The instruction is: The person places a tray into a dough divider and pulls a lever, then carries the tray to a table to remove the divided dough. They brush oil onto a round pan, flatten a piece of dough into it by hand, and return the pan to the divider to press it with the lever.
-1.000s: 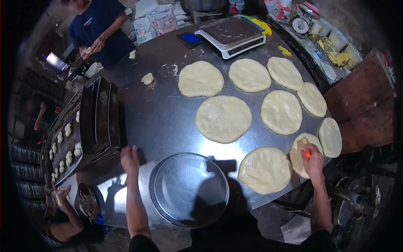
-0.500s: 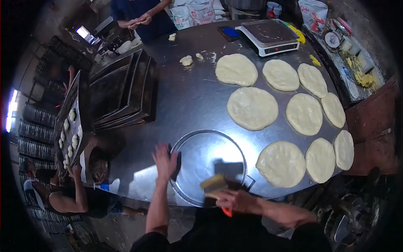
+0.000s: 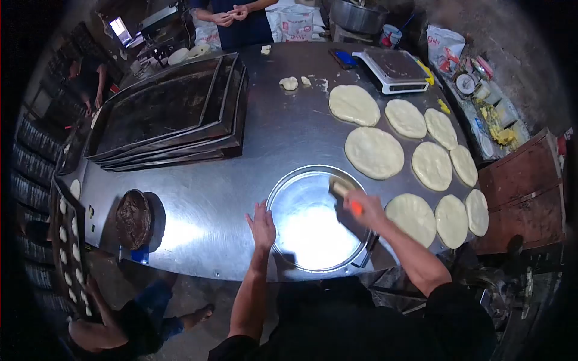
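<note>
A round shallow metal pan (image 3: pixel 307 234) lies near the table's front edge, its base shining under the light. My right hand (image 3: pixel 364 207) is closed round a brush (image 3: pixel 341 186) with an orange part on its handle, over the pan's right side. At the pan's left rim rests my left hand (image 3: pixel 261 227), fingers spread, holding nothing. Several flat round dough pieces (image 3: pixel 374 153) lie to the right of the pan, the nearest one (image 3: pixel 411 219) beside my right forearm.
Stacked black trays (image 3: pixel 156 108) stand at the back left, a dark bowl (image 3: pixel 133 219) at the left. A scale (image 3: pixel 394 69) sits at the back right. One person (image 3: pixel 235 21) stands across the table; another (image 3: pixel 108 325) holds a dough-laden tray (image 3: pixel 69 253) at the lower left.
My right hand has moved the brush from the pan's front to its upper right. The person at the left has lowered the tray. The view has shifted.
</note>
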`<state>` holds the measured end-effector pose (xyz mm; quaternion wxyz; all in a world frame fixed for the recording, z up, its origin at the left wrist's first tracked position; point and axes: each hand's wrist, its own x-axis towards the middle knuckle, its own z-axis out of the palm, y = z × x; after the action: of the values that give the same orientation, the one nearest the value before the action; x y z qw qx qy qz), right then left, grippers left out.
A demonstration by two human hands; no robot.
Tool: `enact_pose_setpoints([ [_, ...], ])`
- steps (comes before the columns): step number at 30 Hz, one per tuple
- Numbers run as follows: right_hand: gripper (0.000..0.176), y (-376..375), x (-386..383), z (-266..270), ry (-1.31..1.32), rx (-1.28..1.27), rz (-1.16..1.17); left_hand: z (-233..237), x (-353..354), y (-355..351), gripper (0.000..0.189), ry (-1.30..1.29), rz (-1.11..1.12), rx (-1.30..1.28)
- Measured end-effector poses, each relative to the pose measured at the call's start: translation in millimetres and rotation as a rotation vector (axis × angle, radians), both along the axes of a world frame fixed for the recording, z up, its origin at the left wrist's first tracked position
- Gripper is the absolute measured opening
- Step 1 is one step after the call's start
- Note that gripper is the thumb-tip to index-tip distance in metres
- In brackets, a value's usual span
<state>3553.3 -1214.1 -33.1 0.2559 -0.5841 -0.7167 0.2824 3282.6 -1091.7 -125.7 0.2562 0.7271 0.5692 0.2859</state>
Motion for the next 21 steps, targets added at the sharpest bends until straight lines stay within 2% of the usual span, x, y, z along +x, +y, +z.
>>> enact_pose_setpoints([
  [2,0.012,-23.3,-9.4,-1.5,-0.278,0.006,0.028,7.4,5.9,2.8,0.041,-0.009,-0.007,0.004],
  [4,0.016,-51.5,-22.0,29.4,0.093,0.092,0.386,1.9,6.7,5.5,0.040,-0.044,-0.002,0.033],
  [5,0.017,-50.7,-9.6,17.3,0.150,-0.039,0.290,2.5,7.4,7.3,0.040,-0.038,-0.014,0.032],
  [6,0.013,-30.5,-10.4,62.1,0.120,-0.494,-0.149,1.7,4.5,4.2,0.039,-0.023,-0.024,0.024],
  [7,0.009,7.0,16.9,41.1,0.094,-0.512,-0.154,2.6,2.2,3.5,0.039,-0.016,-0.023,0.026],
  [8,0.009,28.2,50.1,-2.0,0.587,-0.344,-0.400,4.3,3.8,4.7,0.039,0.017,-0.053,0.040],
  [9,0.011,57.7,50.0,-12.8,1.040,-0.259,-0.551,3.5,5.3,2.8,0.039,0.048,-0.079,0.050],
  [10,0.013,81.6,46.0,-42.6,1.293,-0.292,-0.720,-2.4,7.0,2.2,0.039,0.087,-0.094,0.076],
  [12,0.013,101.9,-19.4,-64.9,1.566,-0.331,-0.641,-1.0,7.5,0.0,0.039,0.107,-0.094,0.082],
  [14,0.014,71.8,-74.1,-29.2,1.273,-0.512,-0.404,5.2,-8.6,-2.6,0.039,0.025,-0.095,0.080],
  [16,0.020,42.6,-52.0,-25.9,0.613,-0.841,0.017,8.9,-31.2,1.6,0.040,-0.046,-0.056,0.053],
  [17,0.029,41.3,-33.8,-0.4,-0.041,-0.709,0.212,11.8,-43.1,2.2,0.040,0.017,-0.078,0.066],
  [18,0.031,35.8,-8.3,-2.2,0.031,-0.629,0.240,12.1,-50.1,0.7,0.040,0.023,-0.083,0.064],
  [19,0.029,45.0,-1.5,50.6,0.041,-0.744,0.159,11.9,-52.7,-1.4,0.040,0.022,-0.089,0.074],
  [21,0.022,74.2,6.7,62.2,-0.326,-0.480,-0.161,10.6,-50.1,-0.2,0.040,0.014,-0.114,0.088],
])
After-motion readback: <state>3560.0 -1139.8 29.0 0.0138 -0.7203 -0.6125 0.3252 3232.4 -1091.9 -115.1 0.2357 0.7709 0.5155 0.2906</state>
